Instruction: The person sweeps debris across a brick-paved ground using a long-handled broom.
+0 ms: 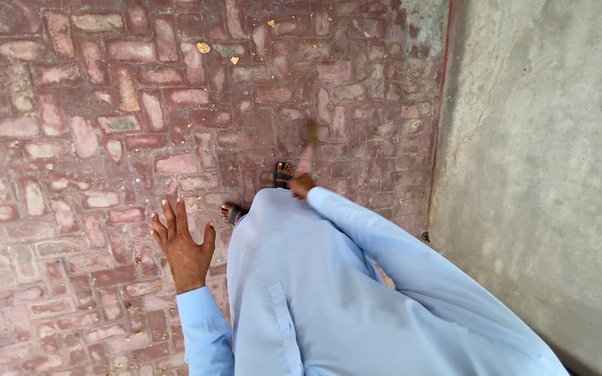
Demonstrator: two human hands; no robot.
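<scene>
Nearest, a soft light-blue shirt (329, 292) drapes loosely. The left hand (182, 244) hangs empty, fingers spread. The right hand (302, 185) is closed on a thin blurred stick (309, 150), perhaps a broom handle, angled down to the floor; it looks light and stiff, best gripped near its top. Beyond, worn herringbone brick paving (92, 104) meets a rough concrete wall (538, 174).

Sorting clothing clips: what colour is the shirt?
Plain light-blue long-sleeved button shirt, head view.
</scene>
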